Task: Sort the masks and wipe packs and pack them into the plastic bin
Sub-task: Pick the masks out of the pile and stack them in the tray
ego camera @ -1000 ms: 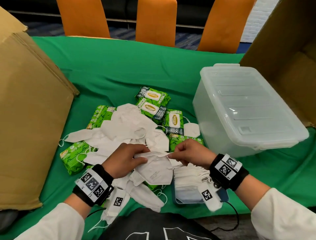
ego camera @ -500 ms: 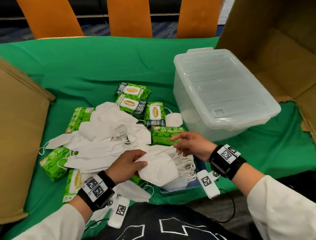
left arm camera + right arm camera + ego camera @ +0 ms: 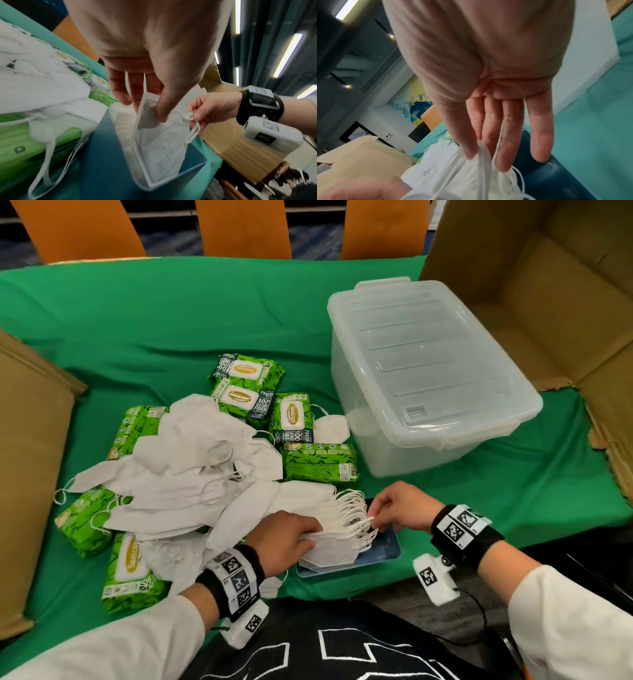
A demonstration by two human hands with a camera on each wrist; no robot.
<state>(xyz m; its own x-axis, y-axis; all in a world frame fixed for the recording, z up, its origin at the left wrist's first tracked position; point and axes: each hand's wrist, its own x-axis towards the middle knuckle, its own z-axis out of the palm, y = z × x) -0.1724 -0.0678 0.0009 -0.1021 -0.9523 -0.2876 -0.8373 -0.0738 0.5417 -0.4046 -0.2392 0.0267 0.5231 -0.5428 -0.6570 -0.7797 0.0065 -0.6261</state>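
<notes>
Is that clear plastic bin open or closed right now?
Closed: the lid sits flat on the clear plastic bin.

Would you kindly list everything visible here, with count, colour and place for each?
Flat-fold fabric masks: many, white, loose pile mid-table.
Stacked masks: several, white, in the tray.
Shallow plastic tray: one, blue, near table edge.
Wipe packs: about eight visible, green, around and under the masks.
Lidded clear plastic bin: one, translucent, right of the pile.
Tablecloth: one, green.
Cardboard boxes: two, brown, left and right.
Chairs: three, orange, behind the table.
Left hand: holds the stacked masks.
Right hand: pinches ear loops.
</notes>
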